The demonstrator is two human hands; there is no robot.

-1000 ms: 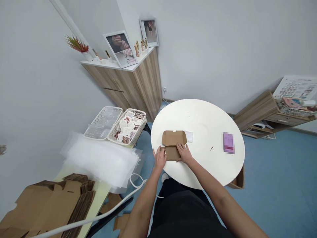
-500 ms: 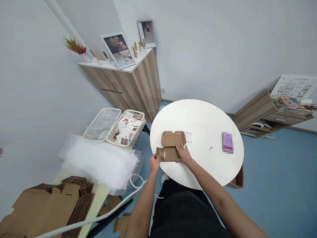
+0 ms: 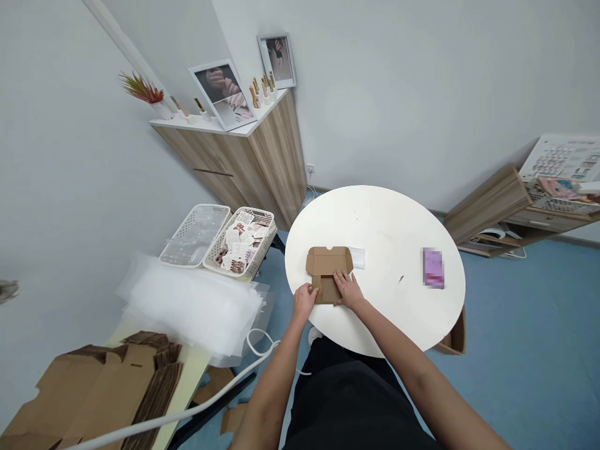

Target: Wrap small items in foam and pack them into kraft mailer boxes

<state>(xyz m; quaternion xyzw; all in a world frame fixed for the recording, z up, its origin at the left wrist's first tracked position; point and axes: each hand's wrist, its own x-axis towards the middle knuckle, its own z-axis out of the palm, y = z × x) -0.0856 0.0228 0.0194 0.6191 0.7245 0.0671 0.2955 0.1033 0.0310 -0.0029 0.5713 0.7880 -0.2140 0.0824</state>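
A small brown cardboard box [image 3: 329, 260] is on the white round table [image 3: 389, 312], its lid panel laid back away from me. My left hand [image 3: 304, 301] grips the box's left end, where a flap is folded inward over the wall. At the opposite end, my right hand [image 3: 348, 290] holds the right wall, fingers over the edge and thumb near the front corner. Partly tucked behind the lid lies a clear plastic sleeve [image 3: 359, 258]. Farther right on the tabletop is a purple packet [image 3: 433, 269], blurred into blocks.
On my left, a side table carries a stack of flattened cardboard boxes [image 3: 94, 387], white translucent sheets [image 3: 192, 306] and two white baskets [image 3: 267, 240], one full of printed cards. A white cable [image 3: 220, 394] crosses in front. Wooden cabinets [image 3: 276, 156] stand along the wall.
The box's left end flap, sticking outward before, is now folded in. My left hand has moved right and up against the box. My right hand stays about where it was.
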